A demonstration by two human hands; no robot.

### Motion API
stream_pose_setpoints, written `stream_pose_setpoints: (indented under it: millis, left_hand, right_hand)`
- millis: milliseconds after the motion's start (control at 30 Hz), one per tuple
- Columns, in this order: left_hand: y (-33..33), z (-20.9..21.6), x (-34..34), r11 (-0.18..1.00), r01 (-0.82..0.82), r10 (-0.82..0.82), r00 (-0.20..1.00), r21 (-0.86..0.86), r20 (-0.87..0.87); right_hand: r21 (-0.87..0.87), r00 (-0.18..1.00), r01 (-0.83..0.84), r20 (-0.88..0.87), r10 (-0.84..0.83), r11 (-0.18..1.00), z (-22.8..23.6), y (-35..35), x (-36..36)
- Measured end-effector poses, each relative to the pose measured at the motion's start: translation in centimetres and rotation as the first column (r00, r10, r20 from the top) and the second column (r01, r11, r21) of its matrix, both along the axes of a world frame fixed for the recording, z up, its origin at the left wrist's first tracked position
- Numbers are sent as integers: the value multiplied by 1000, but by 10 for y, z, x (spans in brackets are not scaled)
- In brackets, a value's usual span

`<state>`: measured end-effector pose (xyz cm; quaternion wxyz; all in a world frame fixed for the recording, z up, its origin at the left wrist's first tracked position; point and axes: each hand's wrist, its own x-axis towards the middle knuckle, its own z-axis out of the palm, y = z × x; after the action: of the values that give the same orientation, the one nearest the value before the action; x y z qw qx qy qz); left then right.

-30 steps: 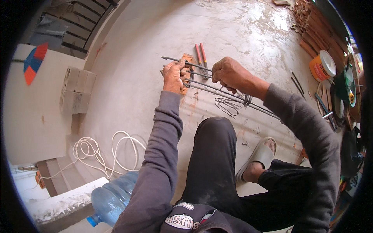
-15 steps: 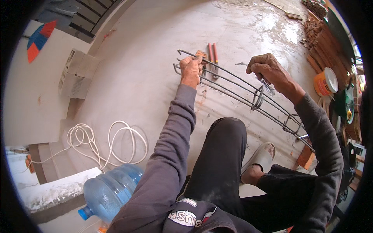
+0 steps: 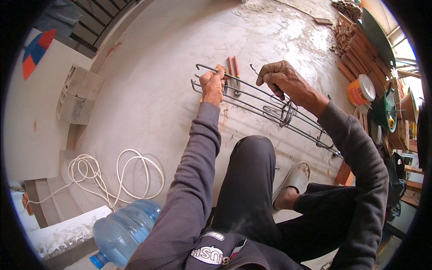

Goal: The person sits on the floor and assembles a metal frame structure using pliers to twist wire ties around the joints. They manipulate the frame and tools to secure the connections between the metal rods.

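Observation:
A long cage of thin steel rebar with hooked bar ends slants across the floor in front of me, with several stirrups [image 3: 287, 118] bunched around its middle. My left hand [image 3: 211, 86] is closed around the bars near the hooked end. Above the bars, my right hand [image 3: 282, 77] pinches thin dark tie wire [image 3: 254, 69], whose bent tip sticks out to the left of the fingers. More wire loops hang below that hand, near the stirrups. Pliers with red handles [image 3: 235, 84] lie on the floor just behind the bars, beside my left hand.
A brick [image 3: 344, 173] lies by the cage's far right end. A white hose [image 3: 148, 168] coils at left, near a blue water jug [image 3: 126, 229]. Concrete blocks [image 3: 78, 96] stand at upper left. An orange bucket [image 3: 355, 92] and stacked bricks [image 3: 353, 56] line the right side.
My right hand, with the wire, has moved left over the bars, closer to my left hand. The left hand keeps its hold on the cage. The whole view has shifted slightly.

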<state>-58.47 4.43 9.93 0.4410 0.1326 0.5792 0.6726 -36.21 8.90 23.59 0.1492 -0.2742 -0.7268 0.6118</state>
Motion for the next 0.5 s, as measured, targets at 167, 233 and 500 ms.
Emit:
stream_pose_setpoints:
  millis: [167, 233, 500]
  left_hand:
    - [2, -3, -1, 999, -1, 1, 1000, -37, -7]
    - [2, -6, -7, 999, -29, 29, 1000, -32, 5]
    - [1, 4, 4, 998, -50, 50, 999, -43, -21]
  right_hand:
    - [82, 988, 122, 83, -129, 989, 9, -3, 13]
    - [141, 982, 155, 91, -168, 978, 15, -9, 21]
    - [550, 934, 69, 258, -248, 832, 16, -32, 95]
